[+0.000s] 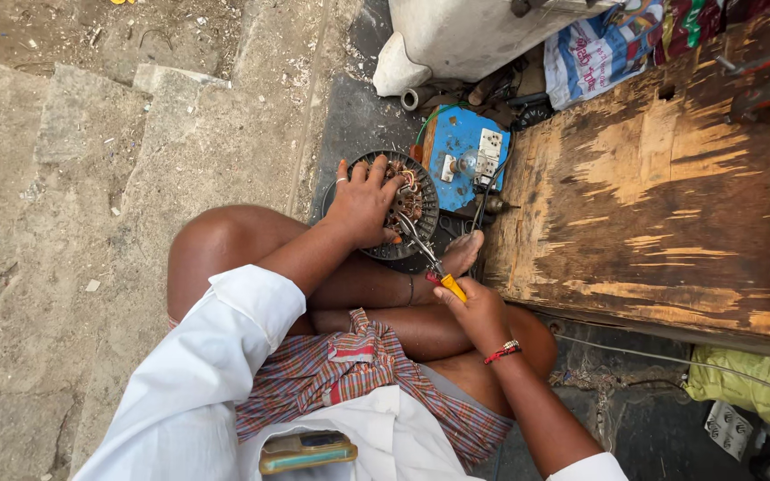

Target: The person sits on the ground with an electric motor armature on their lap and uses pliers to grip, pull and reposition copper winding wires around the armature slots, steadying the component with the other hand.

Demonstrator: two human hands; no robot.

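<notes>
**Pliers at the windings of a round motor stator**

Nearest the camera, a phone-like device (307, 452) pokes from the pocket of the white shirt, above a checked cloth (358, 374) over the crossed legs. The right hand (477, 312), a red band at its wrist, has its fingers clamped on the yellow-and-red grips of a pair of pliers (430, 263). The nose of the tool runs up and left into the copper windings of the round stator (403, 207), which rests on the ground just beyond the knees, braced near a bare foot (462, 254). The left hand (363, 203) lies spread over the stator's left half, fingers apart and pressing down on the rim and coils rather than closed round anything.

By my reading, the step in hand is working a wire end among the coils: one hand steadies, the other grips or pulls. The next move seems to call for a small, controlled tug or twist with the stator held flat, since thin copper wire breaks easily.

Just beyond sits a blue switch board (463, 156) with sockets, trailing leads. To the right stands a worn wooden table (661, 205); farther off, a pale plastic container (456, 36) and a printed bag (599, 49).
</notes>
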